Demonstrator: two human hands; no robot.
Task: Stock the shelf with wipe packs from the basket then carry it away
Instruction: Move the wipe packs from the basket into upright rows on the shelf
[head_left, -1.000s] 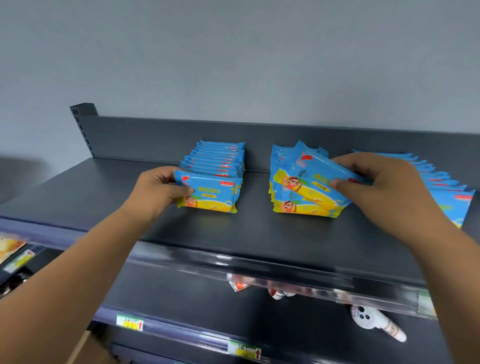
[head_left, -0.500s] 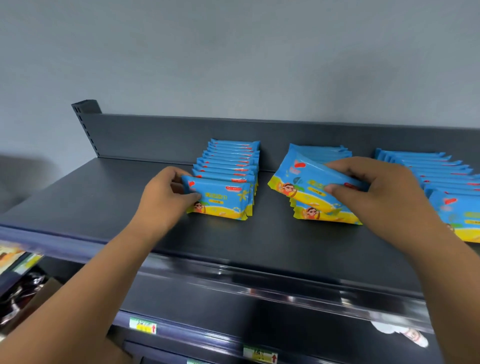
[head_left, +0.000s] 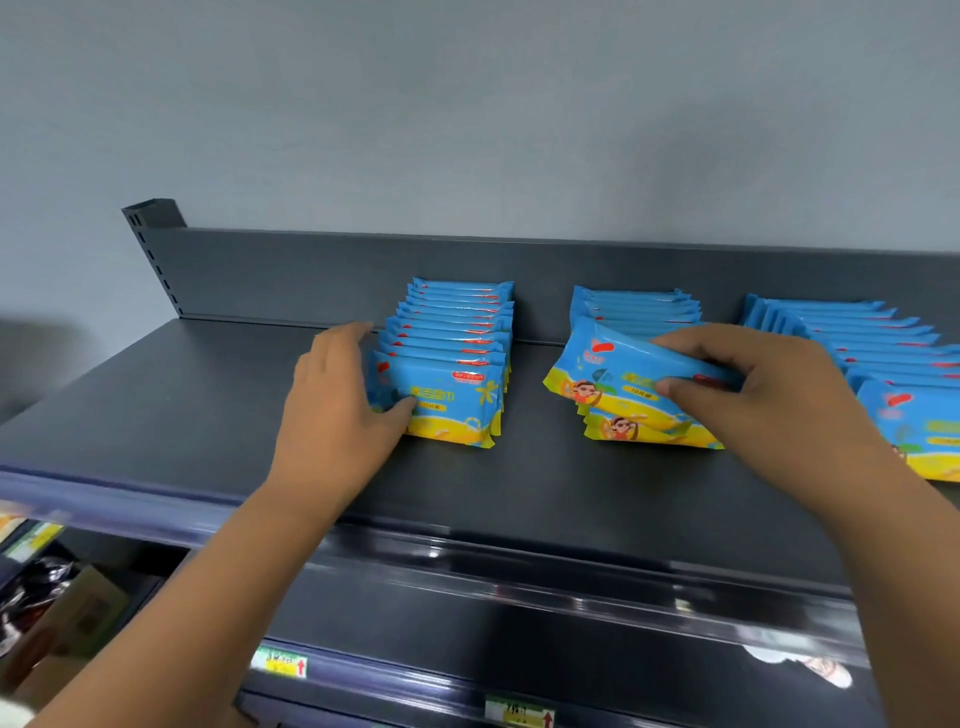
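Note:
Three rows of blue and yellow wipe packs stand on the dark grey top shelf (head_left: 208, 405). My left hand (head_left: 337, 400) holds the left end of the front pack of the left row (head_left: 447, 400), thumb on its face and fingers behind. My right hand (head_left: 753, 400) pinches a tilted wipe pack (head_left: 608, 369) at the front of the middle row (head_left: 639, 306), above another pack (head_left: 639, 431) lying lower. The right row (head_left: 883, 353) runs to the frame's edge. The basket is out of view.
A grey back panel (head_left: 311, 275) closes the shelf behind the rows, with a wall above. Below are lower shelves with yellow price tags (head_left: 280, 662), a cardboard box (head_left: 67, 623) at lower left and a white item (head_left: 800, 667) at lower right.
The view has shifted left, so the rows sit further right in the frame. My right hand has carried the tilted pack back toward the middle row. My left hand stays on the left row's front pack.

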